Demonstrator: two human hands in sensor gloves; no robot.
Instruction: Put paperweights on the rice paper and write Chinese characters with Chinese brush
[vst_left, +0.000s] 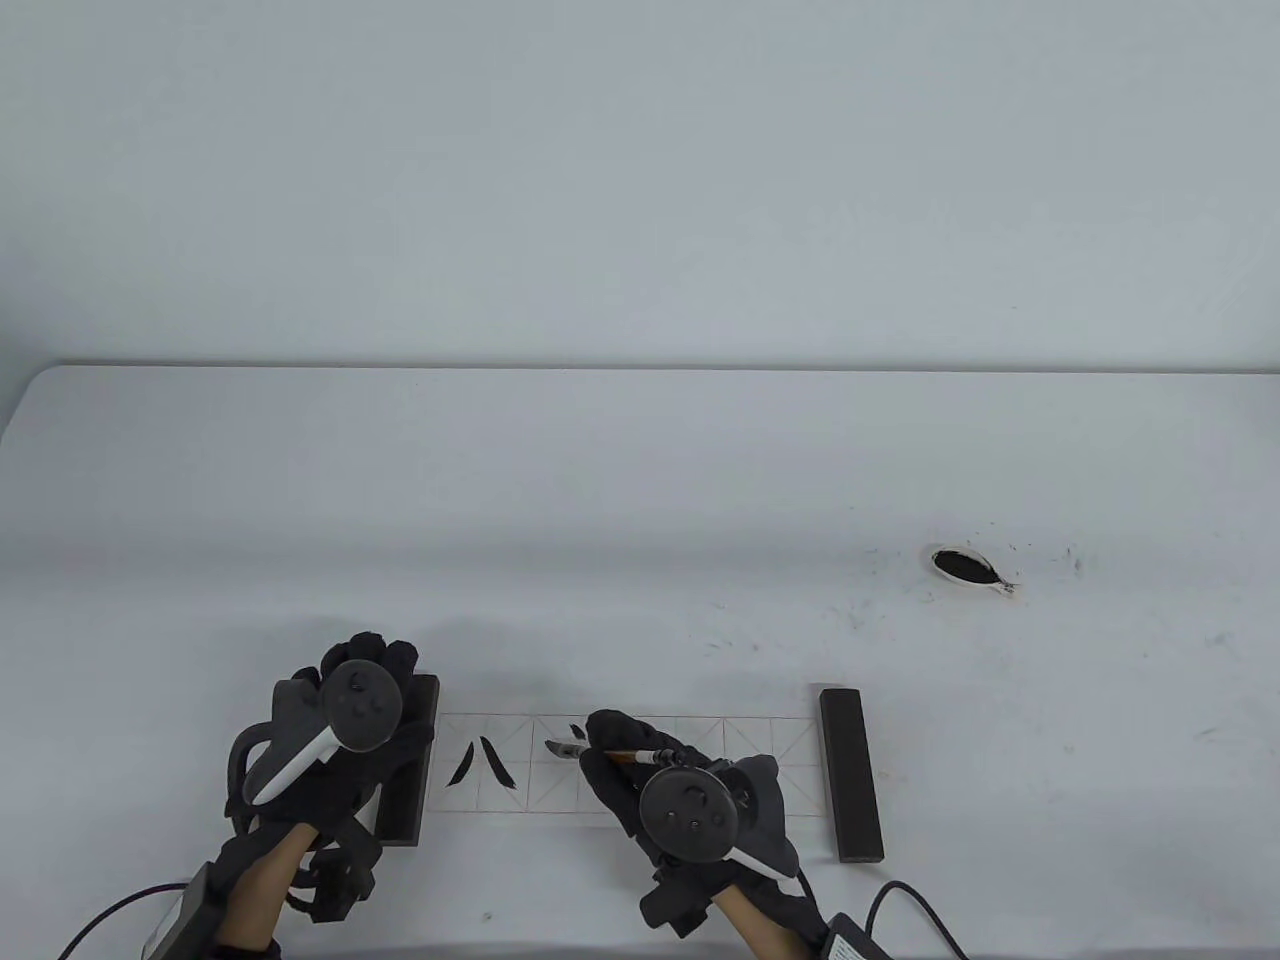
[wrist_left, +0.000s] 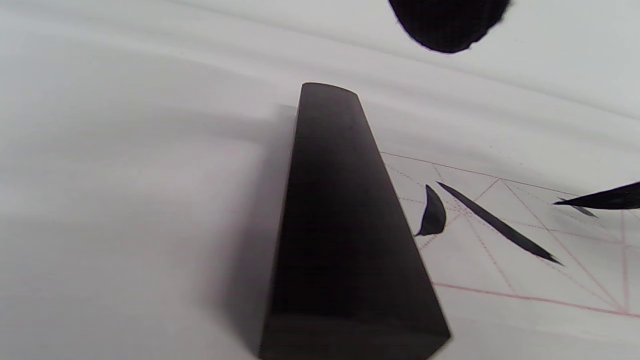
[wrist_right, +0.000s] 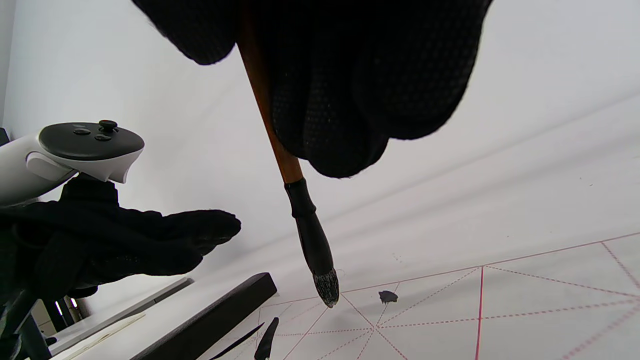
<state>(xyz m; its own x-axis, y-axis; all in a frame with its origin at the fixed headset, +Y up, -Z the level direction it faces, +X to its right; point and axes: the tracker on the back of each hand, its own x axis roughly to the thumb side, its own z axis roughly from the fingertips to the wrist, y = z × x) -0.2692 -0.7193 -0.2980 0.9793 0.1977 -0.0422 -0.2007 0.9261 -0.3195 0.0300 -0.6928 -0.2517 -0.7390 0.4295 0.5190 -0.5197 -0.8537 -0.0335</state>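
Observation:
A strip of rice paper (vst_left: 700, 760) with a red grid lies between two black paperweights. My left hand (vst_left: 365, 665) is over the left paperweight (vst_left: 412, 790), its fingers (wrist_right: 200, 232) stretched out above the bar (wrist_left: 345, 240) and holding nothing. The right paperweight (vst_left: 850, 790) lies on the paper's right end. My right hand (vst_left: 612, 745) grips the Chinese brush (vst_left: 630, 756), whose brown handle (wrist_right: 265, 110) slants down to the dark tip (wrist_right: 326, 287). The tip is at or just above the paper's second cell. Two ink strokes (vst_left: 482, 765) fill the first cell, and a short stroke (vst_left: 577, 732) sits by the tip.
A small dish of black ink (vst_left: 965, 567) stands at the back right, with ink specks on the white table (vst_left: 640, 500) around it. Cables (vst_left: 920, 905) trail from both wrists at the front edge.

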